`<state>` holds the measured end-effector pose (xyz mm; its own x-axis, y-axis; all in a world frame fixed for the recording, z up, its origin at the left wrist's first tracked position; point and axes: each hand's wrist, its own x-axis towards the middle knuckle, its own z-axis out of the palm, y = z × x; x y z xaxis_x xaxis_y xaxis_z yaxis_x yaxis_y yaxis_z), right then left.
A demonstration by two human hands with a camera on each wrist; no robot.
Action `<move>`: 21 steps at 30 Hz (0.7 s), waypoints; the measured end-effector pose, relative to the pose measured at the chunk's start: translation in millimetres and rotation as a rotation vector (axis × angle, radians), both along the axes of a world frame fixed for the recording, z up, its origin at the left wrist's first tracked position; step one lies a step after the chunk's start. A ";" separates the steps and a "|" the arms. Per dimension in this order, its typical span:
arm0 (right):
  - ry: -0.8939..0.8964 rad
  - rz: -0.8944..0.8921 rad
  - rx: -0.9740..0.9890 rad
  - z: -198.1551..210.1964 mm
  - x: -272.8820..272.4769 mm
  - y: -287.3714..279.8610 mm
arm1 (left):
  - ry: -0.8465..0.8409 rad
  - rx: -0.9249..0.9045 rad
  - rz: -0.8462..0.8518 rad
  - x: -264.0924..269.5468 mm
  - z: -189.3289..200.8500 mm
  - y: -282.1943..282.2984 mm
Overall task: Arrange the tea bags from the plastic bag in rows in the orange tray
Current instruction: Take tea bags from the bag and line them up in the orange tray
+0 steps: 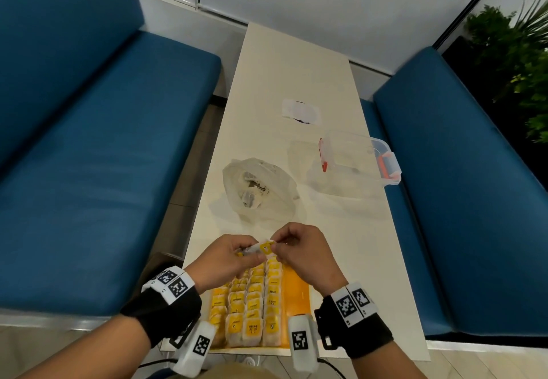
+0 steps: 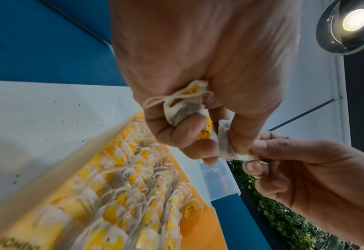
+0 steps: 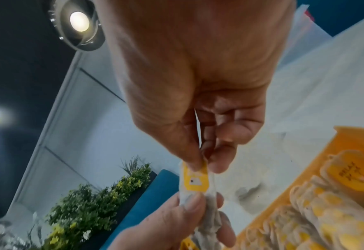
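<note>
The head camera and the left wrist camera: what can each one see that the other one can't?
Only the head view shows the plastic bag lying on the table, with a scrap of white paper farther off, and both blue benches. Only the left wrist view shows a ceiling lamp and a second tea bag bunched in the left hand. Both show the right hand pinching one tea bag with the left, the orange tray of rows below, and the clear box.

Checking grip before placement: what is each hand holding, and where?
Left hand grips bunched tea bags by their bodies; right hand pinches one bag's yellow tag.
</note>
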<state>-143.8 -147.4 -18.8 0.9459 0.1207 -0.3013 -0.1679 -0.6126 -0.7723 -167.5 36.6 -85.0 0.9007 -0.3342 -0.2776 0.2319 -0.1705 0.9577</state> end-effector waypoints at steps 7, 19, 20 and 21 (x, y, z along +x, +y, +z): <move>-0.198 0.114 -0.165 19.2 1.3 -16.3 | 0.015 0.074 0.058 -0.4 -4.3 8.2; -0.046 0.241 -0.484 -20.8 -5.8 -57.6 | -0.074 0.376 0.291 6.0 -24.7 41.8; -0.032 0.259 -0.507 -25.0 -6.5 -57.5 | -0.065 0.401 0.286 5.0 -25.7 42.1; -0.021 0.281 -0.535 -28.8 -6.7 -57.2 | -0.056 0.422 0.282 3.9 -27.0 41.9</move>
